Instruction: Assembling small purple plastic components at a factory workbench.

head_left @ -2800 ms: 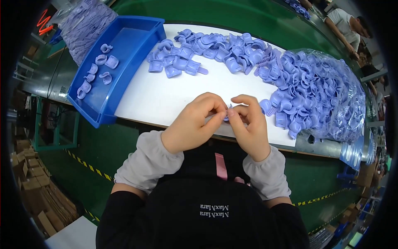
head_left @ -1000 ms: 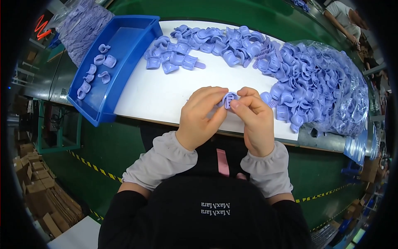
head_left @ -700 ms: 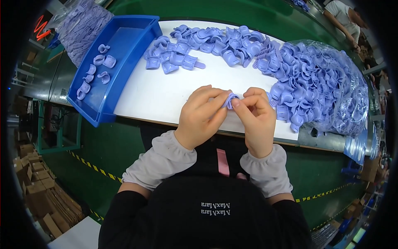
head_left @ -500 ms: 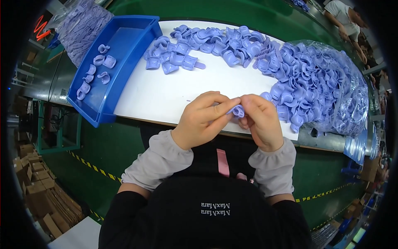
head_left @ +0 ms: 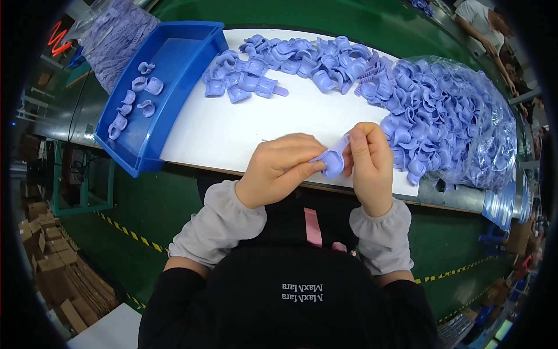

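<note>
Between my hands, over the front edge of the white board (head_left: 232,131), is a lilac curved plastic piece (head_left: 333,166) with a strap (head_left: 342,144). My left hand (head_left: 276,168) pinches the cupped body from the left side. With thumb and fingers closed, my right hand (head_left: 371,166) grips the strap near its upper end. My fingertips cover part of both. Closest to my right hand is a large heap of similar lilac pieces (head_left: 430,110), spilling from a clear plastic bag (head_left: 494,139).
More lilac pieces (head_left: 302,58) lie along the board's far side. At the left stands a blue tray (head_left: 180,61) holding several pieces. Behind it rests a clear bag of lilac straps (head_left: 116,43). Another person (head_left: 485,29) is at the far right.
My hands have moved slightly apart and turned the piece, so its cupped body and strap now show. My right hand has shifted right and up along the strap.
</note>
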`<state>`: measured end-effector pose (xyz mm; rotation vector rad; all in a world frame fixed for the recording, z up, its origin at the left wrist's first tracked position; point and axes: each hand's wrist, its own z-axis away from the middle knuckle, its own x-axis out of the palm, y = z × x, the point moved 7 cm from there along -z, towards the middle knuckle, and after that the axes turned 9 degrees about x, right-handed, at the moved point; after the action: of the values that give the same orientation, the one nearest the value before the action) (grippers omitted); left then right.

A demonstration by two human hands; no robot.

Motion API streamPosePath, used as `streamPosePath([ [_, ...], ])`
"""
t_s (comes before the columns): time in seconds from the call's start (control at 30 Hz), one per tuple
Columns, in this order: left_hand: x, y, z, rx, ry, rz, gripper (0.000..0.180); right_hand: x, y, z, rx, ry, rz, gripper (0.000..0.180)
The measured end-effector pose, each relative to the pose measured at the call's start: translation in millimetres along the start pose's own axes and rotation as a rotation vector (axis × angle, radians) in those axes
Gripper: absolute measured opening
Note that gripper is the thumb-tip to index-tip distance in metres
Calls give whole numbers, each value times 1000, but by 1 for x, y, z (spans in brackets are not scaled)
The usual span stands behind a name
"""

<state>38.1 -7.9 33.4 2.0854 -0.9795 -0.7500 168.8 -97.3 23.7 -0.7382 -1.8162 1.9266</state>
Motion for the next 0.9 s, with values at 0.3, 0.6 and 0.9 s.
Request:
streamPosePath([
  [0.3,-10,12,-2,101,90,-317,25,17,-7,13,-30,-192,-360,8],
  [0.6,-2,-26,21,-798,177,813,21,28,-44,37,-888,-153,424,27],
  [0.9,-14,-2,1,-245,85,27,9,39,-27,37,-661,-267,215,16],
])
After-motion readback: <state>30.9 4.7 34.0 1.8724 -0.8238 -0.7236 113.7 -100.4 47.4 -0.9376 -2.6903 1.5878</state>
